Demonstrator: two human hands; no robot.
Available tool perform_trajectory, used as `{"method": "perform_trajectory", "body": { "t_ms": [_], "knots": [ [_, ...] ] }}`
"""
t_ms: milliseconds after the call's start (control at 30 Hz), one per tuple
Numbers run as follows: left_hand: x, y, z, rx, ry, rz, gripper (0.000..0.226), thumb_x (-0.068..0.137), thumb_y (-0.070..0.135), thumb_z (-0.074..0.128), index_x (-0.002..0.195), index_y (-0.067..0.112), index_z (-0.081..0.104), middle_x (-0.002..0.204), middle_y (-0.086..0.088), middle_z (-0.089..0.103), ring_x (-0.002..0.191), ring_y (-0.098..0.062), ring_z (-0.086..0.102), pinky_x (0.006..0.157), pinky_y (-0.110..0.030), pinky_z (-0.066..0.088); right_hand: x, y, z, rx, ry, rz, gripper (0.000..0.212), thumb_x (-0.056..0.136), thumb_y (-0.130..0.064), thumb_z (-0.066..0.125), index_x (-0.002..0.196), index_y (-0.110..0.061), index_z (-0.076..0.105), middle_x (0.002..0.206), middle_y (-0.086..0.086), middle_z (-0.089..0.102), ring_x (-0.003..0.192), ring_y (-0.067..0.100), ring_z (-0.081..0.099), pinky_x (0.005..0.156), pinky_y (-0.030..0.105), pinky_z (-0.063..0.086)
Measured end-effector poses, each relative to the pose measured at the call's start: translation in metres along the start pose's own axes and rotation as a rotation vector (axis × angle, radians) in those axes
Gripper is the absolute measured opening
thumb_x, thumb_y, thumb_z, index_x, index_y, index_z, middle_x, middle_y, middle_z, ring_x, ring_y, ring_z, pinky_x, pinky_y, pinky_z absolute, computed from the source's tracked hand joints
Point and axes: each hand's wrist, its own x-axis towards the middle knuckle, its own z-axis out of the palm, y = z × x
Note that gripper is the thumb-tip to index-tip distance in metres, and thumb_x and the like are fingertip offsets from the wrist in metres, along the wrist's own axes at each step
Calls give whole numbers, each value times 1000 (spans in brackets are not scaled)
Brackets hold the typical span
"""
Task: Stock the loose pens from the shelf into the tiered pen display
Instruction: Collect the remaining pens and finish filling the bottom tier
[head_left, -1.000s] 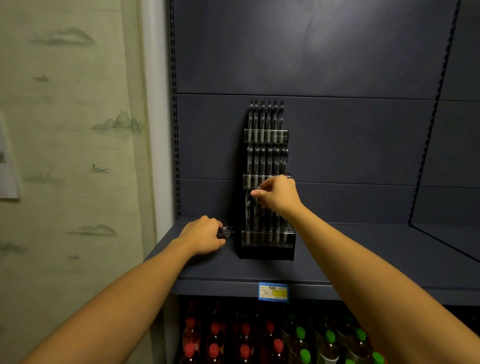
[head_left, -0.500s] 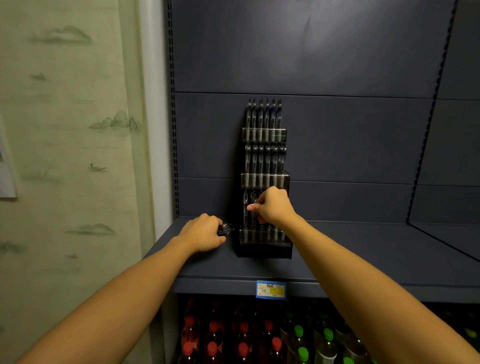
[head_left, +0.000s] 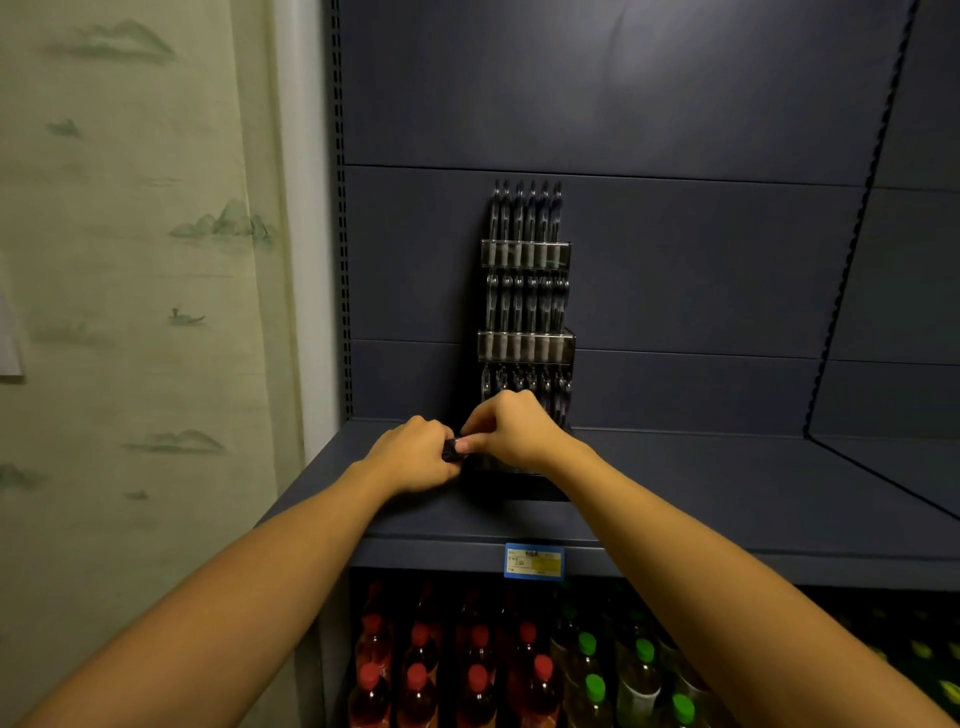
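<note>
Your left hand (head_left: 415, 457) rests on the dark blue-grey metal shelf (head_left: 727, 483), fingers curled round a small bundle of dark loose pens (head_left: 451, 450) whose ends poke out on its right side. Your right hand (head_left: 511, 431) sits just beside it, thumb and forefinger pinching the tip of one pen from that bundle. Both hands meet in front of the lowest tier of the clear-and-black tiered pen display (head_left: 527, 343), which stands on the shelf against the back panel.

You seem to be at the hand-over step: drawing a single pen from the left-hand supply to slot it in. The top and middle tiers look full, each with a row of upright pens. The bottom tier is partly hidden by your right hand, so you cannot tell how many slots stay free there.

Next, pull the pen clear, turn it upright and lower it into an open slot of the bottom tier without knocking its neighbours.

A blue and yellow price tag (head_left: 534, 561) hangs on the near shelf edge; its print is too small to read. Below stand red-capped bottles (head_left: 415, 675) and green-capped bottles (head_left: 644, 660), labels illegible.
</note>
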Motion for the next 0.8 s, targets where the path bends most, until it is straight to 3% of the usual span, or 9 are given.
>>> {"method": "perform_trajectory", "body": {
  "t_ms": [267,400,533,667,800],
  "knots": [
    [-1,3,1,-53,-6,32,18,86,36,67,75,24,57,72,2,59,65,-17,58,53,-30,39,1,6,6,5,104,7,16,88,-26,79,92,-11,79,80,2,69,82,15,65,75,29,53],
    [-4,-6,0,-30,-20,-52,23,85,37,68,68,30,54,75,1,60,72,-20,61,58,-34,46,-3,16,0,0,129,57,16,92,-26,74,94,-10,76,77,0,63,77,14,60,72,28,47],
    [-6,-6,0,-5,-39,-48,23,88,38,65,70,32,52,80,0,60,77,-21,61,65,-36,49,-10,22,-4,183,103,114,12,94,-24,73,90,-12,71,78,-3,66,74,8,62,68,20,50],
    [-4,4,-3,-17,3,-40,22,87,35,65,70,33,51,78,1,59,73,-20,59,63,-33,46,-11,24,-3,544,88,241,27,86,-25,81,95,-1,71,84,15,76,74,23,74,71,33,64],
    [-4,5,-5,-29,8,-32,21,87,33,66,71,32,52,74,1,60,68,-17,58,60,-32,46,-15,27,-11,698,87,294,21,84,-14,82,91,3,71,86,17,76,81,29,77,72,36,64]
  ]
}}
